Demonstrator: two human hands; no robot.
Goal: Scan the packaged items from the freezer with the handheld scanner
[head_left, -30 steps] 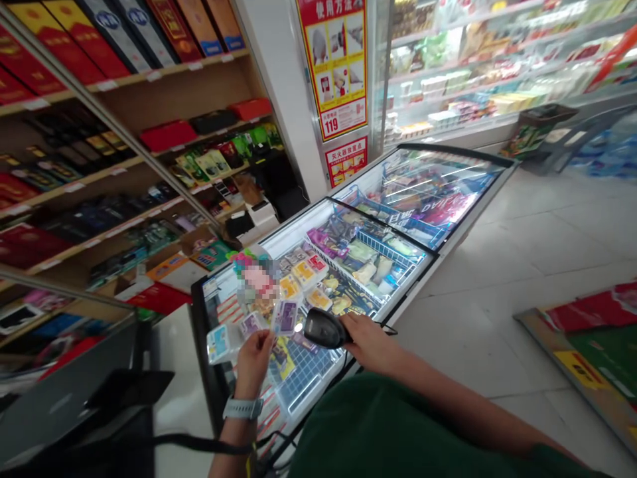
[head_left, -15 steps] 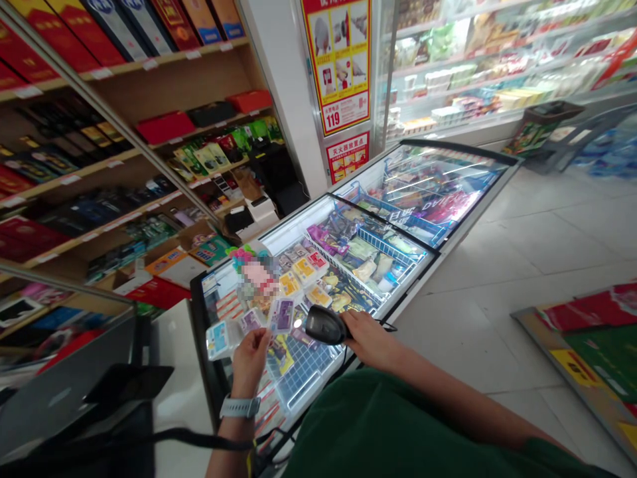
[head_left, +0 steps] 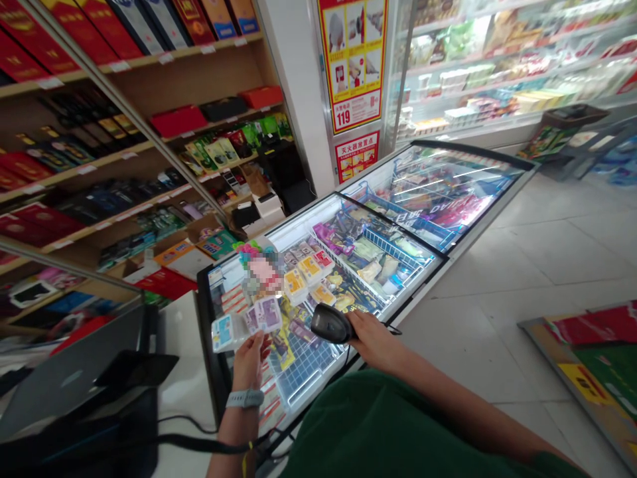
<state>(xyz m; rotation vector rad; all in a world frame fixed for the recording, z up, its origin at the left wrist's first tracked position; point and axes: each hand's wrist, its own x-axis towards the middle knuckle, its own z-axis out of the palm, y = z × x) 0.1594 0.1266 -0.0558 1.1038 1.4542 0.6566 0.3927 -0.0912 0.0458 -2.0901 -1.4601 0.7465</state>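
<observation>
My left hand (head_left: 250, 360), with a pale watch band on its wrist, is at the lower edge of a clear plastic pack with a purple label (head_left: 270, 313). Its bent fingers appear to pinch the pack's near corner. That pack overlaps another purple-labelled pack, beside a blue-labelled pack (head_left: 222, 330). My right hand (head_left: 371, 335) is wrapped around the handle of a black barcode scanner (head_left: 330, 323), its head pointing left over the glass. Packs with yellow labels (head_left: 309, 267) and one with a red label (head_left: 324, 260) lie farther back on the glass.
The glass-topped freezer (head_left: 440, 259) runs away to the right, with wire baskets of packaged food inside. A grey laptop (head_left: 74, 378) and cables are at left. Stocked shelves (head_left: 119, 154) stand behind. A blurred-out patch (head_left: 263, 273) hides something on the glass.
The purple-labelled pack has moved left, away from the scanner, and now overlaps the other purple one. My right hand keeps its grip on the scanner. The view has shifted slightly.
</observation>
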